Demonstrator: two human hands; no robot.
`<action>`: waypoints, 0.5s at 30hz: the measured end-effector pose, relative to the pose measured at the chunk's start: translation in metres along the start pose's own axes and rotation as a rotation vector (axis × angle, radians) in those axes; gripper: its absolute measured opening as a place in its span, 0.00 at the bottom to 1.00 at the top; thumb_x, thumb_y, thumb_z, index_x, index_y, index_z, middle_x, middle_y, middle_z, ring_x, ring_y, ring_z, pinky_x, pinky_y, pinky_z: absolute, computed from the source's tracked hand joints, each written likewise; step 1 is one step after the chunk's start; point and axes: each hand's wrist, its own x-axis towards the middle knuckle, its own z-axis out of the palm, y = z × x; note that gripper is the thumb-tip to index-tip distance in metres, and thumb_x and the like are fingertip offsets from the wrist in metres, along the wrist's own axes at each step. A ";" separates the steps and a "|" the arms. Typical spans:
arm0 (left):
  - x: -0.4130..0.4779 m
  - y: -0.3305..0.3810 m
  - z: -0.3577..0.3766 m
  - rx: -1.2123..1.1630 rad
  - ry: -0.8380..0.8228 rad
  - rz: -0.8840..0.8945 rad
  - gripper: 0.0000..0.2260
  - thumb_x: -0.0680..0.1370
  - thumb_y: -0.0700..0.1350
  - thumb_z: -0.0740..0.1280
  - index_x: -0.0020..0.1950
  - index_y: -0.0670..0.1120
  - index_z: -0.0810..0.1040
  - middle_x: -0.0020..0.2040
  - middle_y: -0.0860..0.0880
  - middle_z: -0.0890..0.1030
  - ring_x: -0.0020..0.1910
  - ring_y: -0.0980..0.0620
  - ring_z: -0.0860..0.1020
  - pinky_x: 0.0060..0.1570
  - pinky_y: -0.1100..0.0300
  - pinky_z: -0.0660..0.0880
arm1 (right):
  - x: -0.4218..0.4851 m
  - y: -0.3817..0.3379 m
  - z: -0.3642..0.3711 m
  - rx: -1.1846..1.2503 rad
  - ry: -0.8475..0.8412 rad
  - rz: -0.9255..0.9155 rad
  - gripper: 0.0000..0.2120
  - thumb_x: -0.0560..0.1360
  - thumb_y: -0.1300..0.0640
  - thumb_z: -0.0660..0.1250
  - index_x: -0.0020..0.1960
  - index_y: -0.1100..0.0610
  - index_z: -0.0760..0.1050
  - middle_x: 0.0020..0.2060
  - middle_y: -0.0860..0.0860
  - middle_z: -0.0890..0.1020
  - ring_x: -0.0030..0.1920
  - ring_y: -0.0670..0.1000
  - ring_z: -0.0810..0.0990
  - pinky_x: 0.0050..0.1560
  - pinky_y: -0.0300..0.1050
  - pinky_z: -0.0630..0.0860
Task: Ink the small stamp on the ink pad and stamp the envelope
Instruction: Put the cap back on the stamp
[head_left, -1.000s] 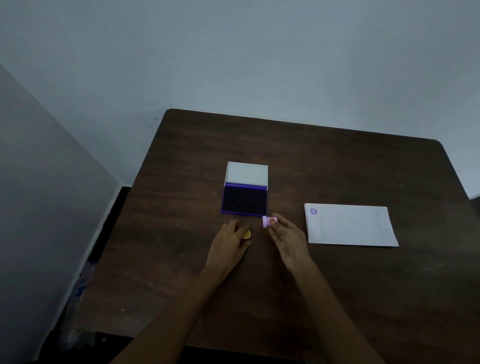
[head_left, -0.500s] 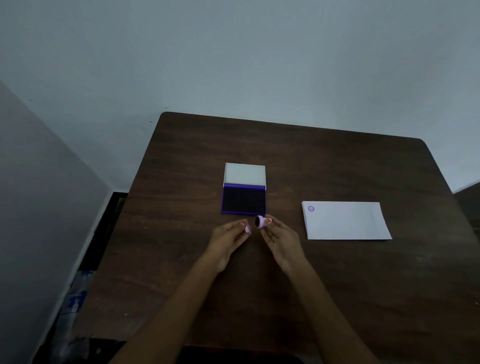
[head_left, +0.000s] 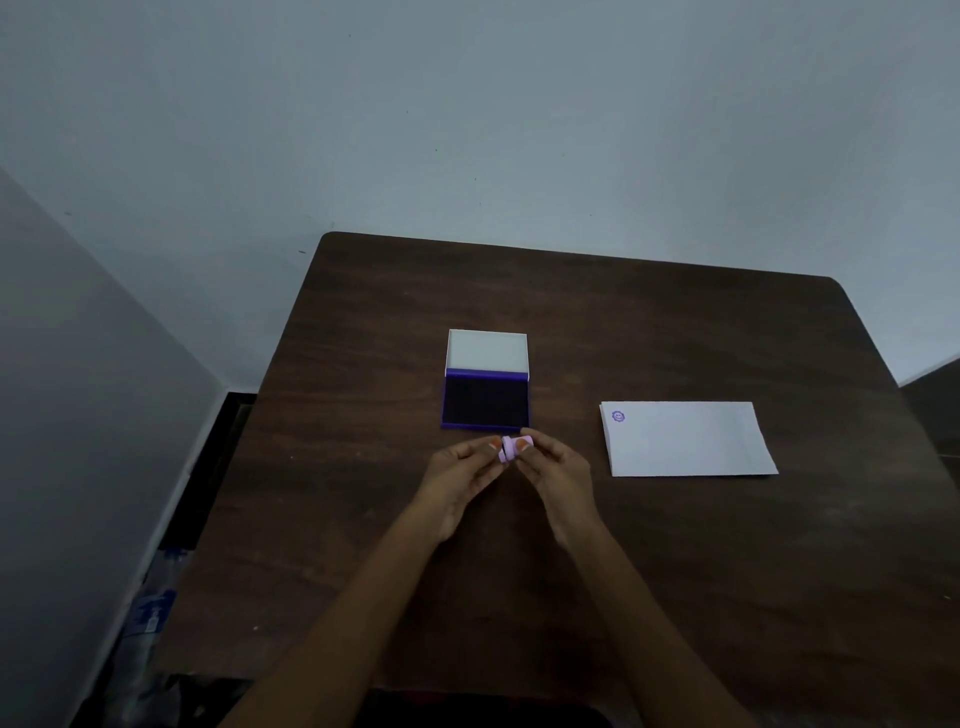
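The small lilac stamp is held just in front of the open ink pad, between the fingertips of both hands. My right hand pinches the stamp body from the right. My left hand presses a lilac cap against its left end. The pad's dark purple surface is uncovered, and its white lid stands up behind it. The white envelope lies flat to the right, with a purple round print in its top left corner.
Everything rests on a dark brown wooden table pushed against a pale wall. The table's left edge drops to the floor, where a plastic bottle lies.
A second ago my left hand was at a small yellow thing on the table. Half a second ago the hands were slightly apart, the stamp's face showing. Now they meet, cap against stamp.
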 end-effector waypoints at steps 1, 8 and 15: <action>0.000 0.000 0.001 0.012 -0.001 0.001 0.09 0.73 0.38 0.66 0.52 0.42 0.78 0.50 0.42 0.81 0.49 0.49 0.80 0.46 0.60 0.77 | -0.001 0.000 0.001 -0.022 0.002 -0.026 0.10 0.70 0.59 0.69 0.51 0.55 0.77 0.42 0.49 0.81 0.47 0.47 0.79 0.48 0.41 0.75; -0.002 0.007 0.007 0.039 -0.033 0.020 0.07 0.68 0.40 0.71 0.45 0.45 0.82 0.43 0.47 0.84 0.45 0.53 0.82 0.39 0.64 0.79 | 0.000 -0.005 0.000 -0.112 -0.015 -0.098 0.12 0.67 0.59 0.72 0.49 0.52 0.77 0.47 0.51 0.81 0.49 0.49 0.78 0.52 0.44 0.74; 0.003 0.010 0.012 0.183 -0.010 0.131 0.07 0.69 0.41 0.71 0.47 0.46 0.81 0.49 0.47 0.82 0.50 0.52 0.79 0.43 0.63 0.76 | 0.007 -0.007 -0.001 -0.116 0.000 -0.095 0.15 0.68 0.57 0.72 0.53 0.55 0.76 0.48 0.52 0.81 0.50 0.50 0.78 0.52 0.45 0.75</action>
